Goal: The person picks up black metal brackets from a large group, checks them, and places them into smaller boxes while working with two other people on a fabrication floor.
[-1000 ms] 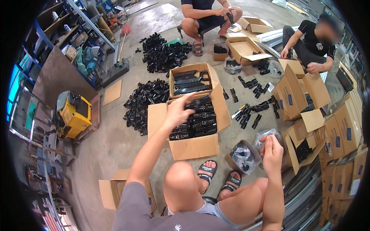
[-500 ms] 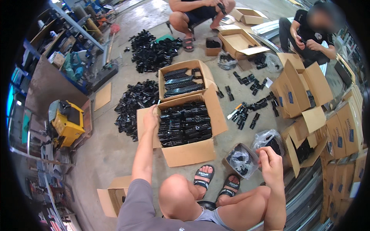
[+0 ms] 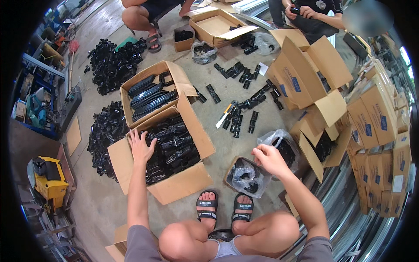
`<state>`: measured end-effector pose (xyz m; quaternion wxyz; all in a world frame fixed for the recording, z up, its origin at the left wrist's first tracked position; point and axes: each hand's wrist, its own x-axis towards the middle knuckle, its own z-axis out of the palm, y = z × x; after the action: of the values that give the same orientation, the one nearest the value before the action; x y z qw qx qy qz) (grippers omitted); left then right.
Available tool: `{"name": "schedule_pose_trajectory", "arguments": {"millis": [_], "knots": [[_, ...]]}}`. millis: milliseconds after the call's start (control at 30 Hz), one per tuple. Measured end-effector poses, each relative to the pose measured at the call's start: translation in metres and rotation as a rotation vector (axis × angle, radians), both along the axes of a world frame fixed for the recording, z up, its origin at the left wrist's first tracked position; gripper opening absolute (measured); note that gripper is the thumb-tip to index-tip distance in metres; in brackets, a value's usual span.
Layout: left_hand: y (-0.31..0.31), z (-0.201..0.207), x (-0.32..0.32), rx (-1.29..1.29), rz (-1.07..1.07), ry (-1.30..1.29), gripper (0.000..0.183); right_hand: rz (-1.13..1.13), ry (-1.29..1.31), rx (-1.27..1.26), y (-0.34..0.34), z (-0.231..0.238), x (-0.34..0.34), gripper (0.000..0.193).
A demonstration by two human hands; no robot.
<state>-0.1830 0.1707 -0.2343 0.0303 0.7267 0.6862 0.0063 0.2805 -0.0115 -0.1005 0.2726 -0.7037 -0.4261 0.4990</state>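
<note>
My left hand (image 3: 140,148) lies with fingers spread over the left edge of an open cardboard box (image 3: 183,183). Rows of black plastic-looking parts (image 3: 172,144) fill that box, and my fingertips reach over them. My right hand (image 3: 270,160) hovers by a small carton (image 3: 228,177) lined with a clear plastic bag (image 3: 255,183) holding small black pieces. Its fingers are curled into a pinch; whatever they hold, if anything, is too small to make out.
A second box (image 3: 185,81) of stacked black parts adjoins the first. Heaps of black parts (image 3: 102,139) lie to the left. An orange-and-white knife-like tool (image 3: 224,115) rests among loose parts. Tall cartons (image 3: 301,74) stand at right. Two people (image 3: 305,15) sit at the far side.
The view has turned right, so the scene sits further left. My left hand has gone from gripping the box edge to spread fingers. My right hand has moved forward, past the small carton's near side.
</note>
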Motion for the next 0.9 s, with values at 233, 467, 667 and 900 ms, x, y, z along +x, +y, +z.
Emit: {"name": "schedule_pose_trajectory", "arguments": {"millis": [233, 467, 667, 900], "knots": [[0.029, 0.019, 0.006, -0.009, -0.187, -0.184, 0.05, 0.046, -0.358, -0.128, 0.09, -0.152, 0.018, 0.034], [0.023, 0.01, -0.002, 0.14, -0.213, -0.06, 0.042, -0.18, -0.593, -0.163, 0.15, -0.183, 0.009, 0.049], [0.038, 0.019, -0.008, -0.052, -0.133, -0.014, 0.046, -0.229, -0.559, -0.238, 0.16, -0.227, 0.018, 0.058], [0.05, 0.029, -0.055, -0.289, -0.409, -0.061, 0.041, -0.211, -0.602, -0.208, 0.154, -0.215, 0.006, 0.057]]}}
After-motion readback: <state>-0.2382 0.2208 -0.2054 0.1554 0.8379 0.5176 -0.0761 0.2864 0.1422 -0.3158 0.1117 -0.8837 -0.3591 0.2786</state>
